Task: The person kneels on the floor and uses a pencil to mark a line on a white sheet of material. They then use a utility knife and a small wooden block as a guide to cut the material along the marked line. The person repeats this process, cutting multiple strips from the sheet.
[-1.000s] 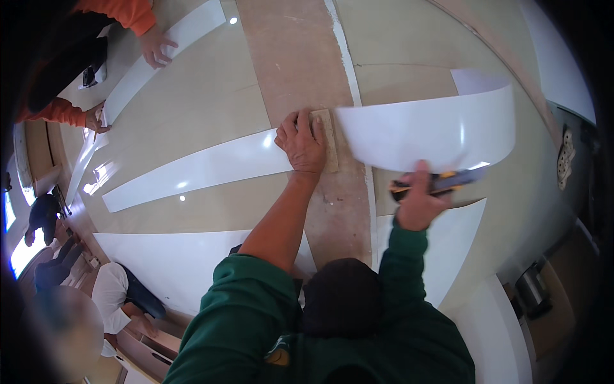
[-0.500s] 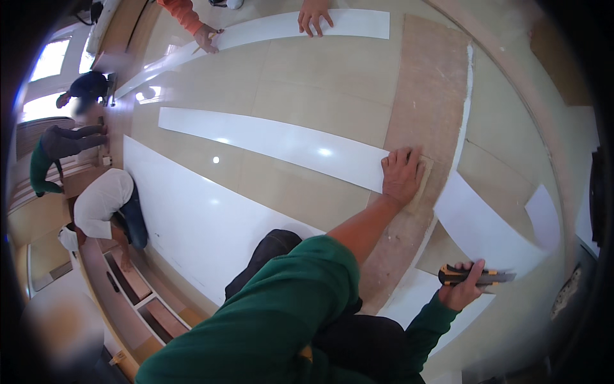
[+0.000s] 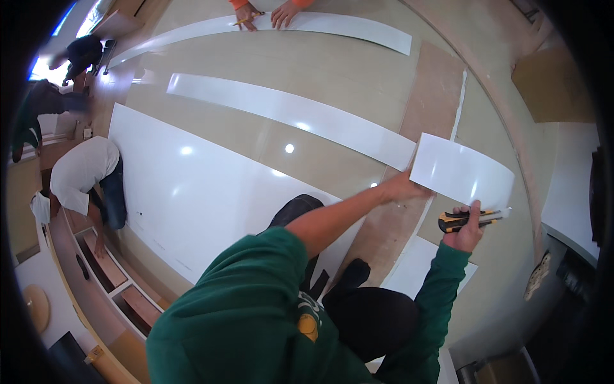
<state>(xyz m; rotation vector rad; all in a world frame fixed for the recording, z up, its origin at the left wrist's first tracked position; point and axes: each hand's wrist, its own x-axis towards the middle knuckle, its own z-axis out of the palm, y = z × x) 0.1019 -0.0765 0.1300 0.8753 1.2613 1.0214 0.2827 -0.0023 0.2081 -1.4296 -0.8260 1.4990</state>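
My right hand (image 3: 465, 233) is closed round a yellow-and-black utility knife (image 3: 455, 221), its tip pointing right. Just above, a short curved white sheet (image 3: 457, 168) is raised off the floor, and its lower edge meets my right thumb. My left hand (image 3: 408, 186) is at the sheet's left end, blurred, with its fingers hidden behind the sheet. Underneath lies a brown board (image 3: 430, 96). A long white strip (image 3: 281, 109) reaches this board from the left.
A large white panel (image 3: 192, 173) lies left of my knee. Across the floor, another person's hands (image 3: 265, 14) hold a pencil over a second long strip (image 3: 345, 25). Someone in a white shirt (image 3: 83, 169) crouches by a compartmented cabinet frame (image 3: 121, 288). A brown box (image 3: 553, 83) stands far right.
My left hand has left the long strip's end and moved to the short sheet. That sheet has risen and turned flatter. The knife remains in my right hand. The far person's hands came together.
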